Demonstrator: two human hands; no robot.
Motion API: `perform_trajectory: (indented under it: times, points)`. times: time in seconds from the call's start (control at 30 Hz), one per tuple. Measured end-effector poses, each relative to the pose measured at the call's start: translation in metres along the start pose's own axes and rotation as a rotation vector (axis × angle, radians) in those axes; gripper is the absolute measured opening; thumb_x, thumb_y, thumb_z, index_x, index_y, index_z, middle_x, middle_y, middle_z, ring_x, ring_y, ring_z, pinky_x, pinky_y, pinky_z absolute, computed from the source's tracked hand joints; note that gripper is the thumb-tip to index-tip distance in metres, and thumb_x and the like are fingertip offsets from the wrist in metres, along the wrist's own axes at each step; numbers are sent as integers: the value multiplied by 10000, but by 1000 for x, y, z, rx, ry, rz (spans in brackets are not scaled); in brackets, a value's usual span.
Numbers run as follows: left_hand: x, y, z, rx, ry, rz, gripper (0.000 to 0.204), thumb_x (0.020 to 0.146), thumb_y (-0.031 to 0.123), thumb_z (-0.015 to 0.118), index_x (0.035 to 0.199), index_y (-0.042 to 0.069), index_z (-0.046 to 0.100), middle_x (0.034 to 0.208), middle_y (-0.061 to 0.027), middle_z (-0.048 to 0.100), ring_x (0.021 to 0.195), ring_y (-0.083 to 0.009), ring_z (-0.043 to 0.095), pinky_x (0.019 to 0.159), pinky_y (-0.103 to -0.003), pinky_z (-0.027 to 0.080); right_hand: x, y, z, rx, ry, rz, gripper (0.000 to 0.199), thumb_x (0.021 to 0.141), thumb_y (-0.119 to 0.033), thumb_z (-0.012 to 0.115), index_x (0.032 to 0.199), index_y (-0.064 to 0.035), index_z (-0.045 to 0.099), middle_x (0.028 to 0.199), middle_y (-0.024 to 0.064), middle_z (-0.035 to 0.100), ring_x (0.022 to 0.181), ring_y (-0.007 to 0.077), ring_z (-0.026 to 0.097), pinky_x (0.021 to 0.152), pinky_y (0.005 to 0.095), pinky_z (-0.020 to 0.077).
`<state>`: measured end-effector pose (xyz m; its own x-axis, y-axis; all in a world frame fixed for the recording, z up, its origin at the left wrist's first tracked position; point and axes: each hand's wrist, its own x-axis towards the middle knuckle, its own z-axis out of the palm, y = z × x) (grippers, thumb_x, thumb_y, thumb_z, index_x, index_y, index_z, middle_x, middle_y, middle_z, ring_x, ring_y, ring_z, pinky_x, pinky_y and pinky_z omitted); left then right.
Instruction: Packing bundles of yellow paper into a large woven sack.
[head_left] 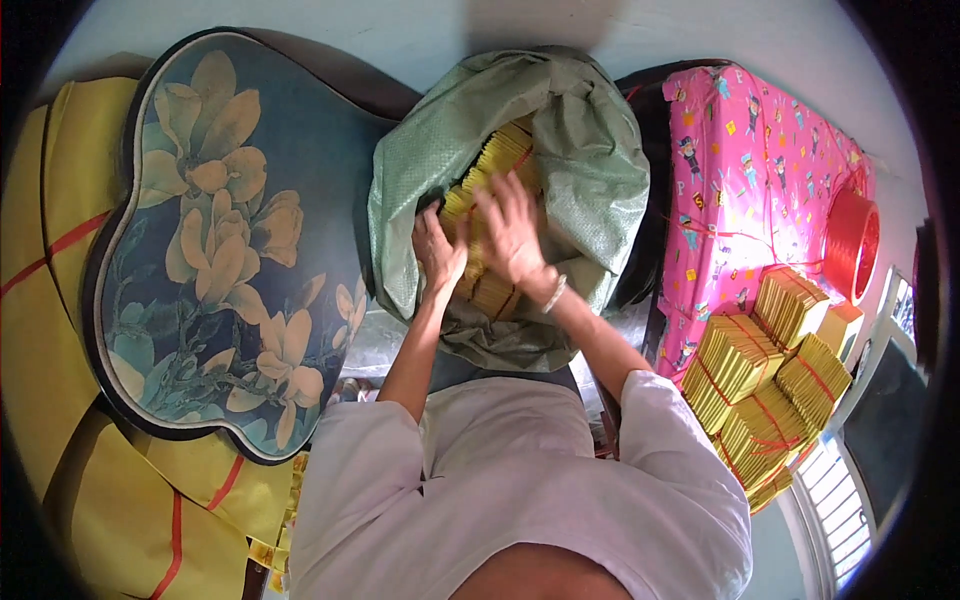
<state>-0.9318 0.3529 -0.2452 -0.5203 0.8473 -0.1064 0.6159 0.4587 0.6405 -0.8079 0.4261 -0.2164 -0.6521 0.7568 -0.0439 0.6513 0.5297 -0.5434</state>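
Observation:
Before me stands a green woven sack [590, 150] with its mouth spread wide and its rim folded outward. Inside lie several bundles of yellow folded paper [508, 150], tied with red string. My left hand [440, 250] reaches into the sack at the left side of the bundles, its thumb and fingers apart. Over the middle of the bundles, my right hand [512, 235] rests with fingers spread, slightly blurred; a pale bracelet circles that wrist. Neither hand is gripping a bundle. The lower part of the stack is hidden by my hands and the sack.
A dark blue floral tabletop [215, 240] fills the left. To the right, a table with a pink patterned cover [730, 150] carries a roll of red string [852, 245] and tied yellow paper bundles [760, 430]. Large yellow sheets [60, 380] with red ties lie at far left.

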Motion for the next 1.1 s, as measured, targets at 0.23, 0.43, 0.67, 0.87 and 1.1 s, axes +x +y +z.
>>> perform_trajectory:
  times: [0.23, 0.43, 0.67, 0.87, 1.1]
  points:
    - [24, 34, 10, 126, -171, 41, 929, 603, 402, 812, 1299, 24, 327, 1176, -203, 418, 1066, -397, 443, 876, -488, 374, 51, 53, -23, -123, -82, -224, 880, 646, -212, 755, 1412, -213, 321, 1447, 220, 185, 1335, 471, 131, 1084, 568, 151]
    - [12, 30, 18, 98, -86, 24, 832, 543, 274, 800, 1210, 22, 372, 1153, -185, 417, 1065, -392, 438, 867, -473, 394, 50, 72, 22, 62, -23, -136, 894, 574, -228, 808, 1369, -261, 400, 1493, 166, 126, 1350, 457, 111, 1094, 542, 172]
    - [18, 29, 12, 360, -185, 296, 566, 616, 328, 741, 1055, 21, 557, 1135, -139, 502, 1091, -312, 443, 967, -474, 282, 66, 81, 36, 179, 35, -124, 863, 495, -105, 820, 1280, -281, 507, 1517, 86, 129, 1372, 410, 104, 1104, 490, 228]
    - [33, 31, 13, 422, -411, 430, 515, 661, 420, 683, 982, 17, 667, 952, -127, 629, 1059, -283, 483, 1021, -454, 253, 66, 81, 37, 70, -5, -148, 885, 541, -175, 824, 1331, -286, 443, 1506, 126, 131, 1349, 453, 117, 1101, 507, 221]
    - [15, 33, 17, 580, -512, 467, 739, 579, 582, 712, 979, -39, 670, 1031, -189, 622, 1146, -328, 465, 1106, -454, 192, 67, 90, 37, 89, 4, -152, 895, 511, -158, 825, 1318, -302, 468, 1505, 121, 143, 1352, 446, 123, 1108, 495, 224]
